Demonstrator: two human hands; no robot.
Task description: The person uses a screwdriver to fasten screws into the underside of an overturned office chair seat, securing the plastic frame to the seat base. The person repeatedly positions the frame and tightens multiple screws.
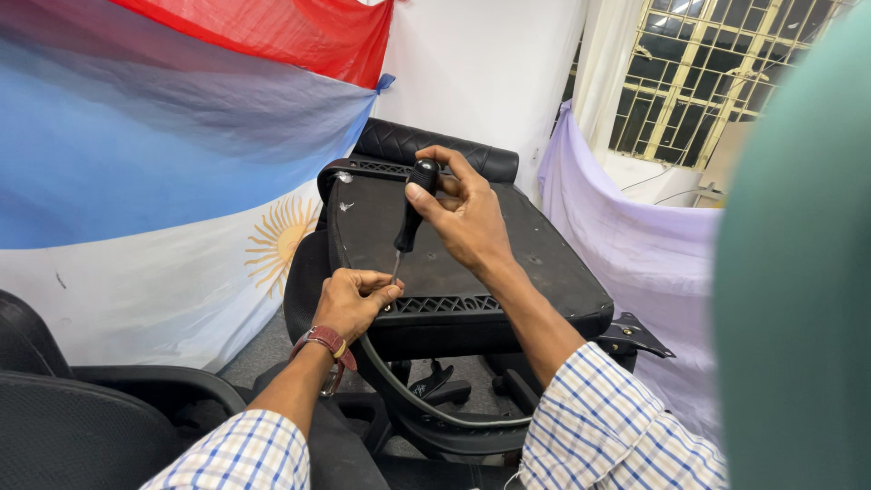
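An overturned black office chair seat (508, 263) lies in front of me, its flat underside facing up. My right hand (464, 213) grips the black handle of a screwdriver (411, 216), held nearly upright with its metal shaft pointing down at the near left edge of the seat. My left hand (352, 301), with a reddish strap on its wrist, pinches the shaft tip against the seat's ribbed edge. The very tip is hidden by my fingers.
A blue, white and red cloth with a yellow sun (163, 181) hangs at the left. Lilac cloth (635, 236) drapes at the right below a barred window (717, 73). Another black chair (63, 417) stands at lower left. A green blurred shape (798, 272) fills the right edge.
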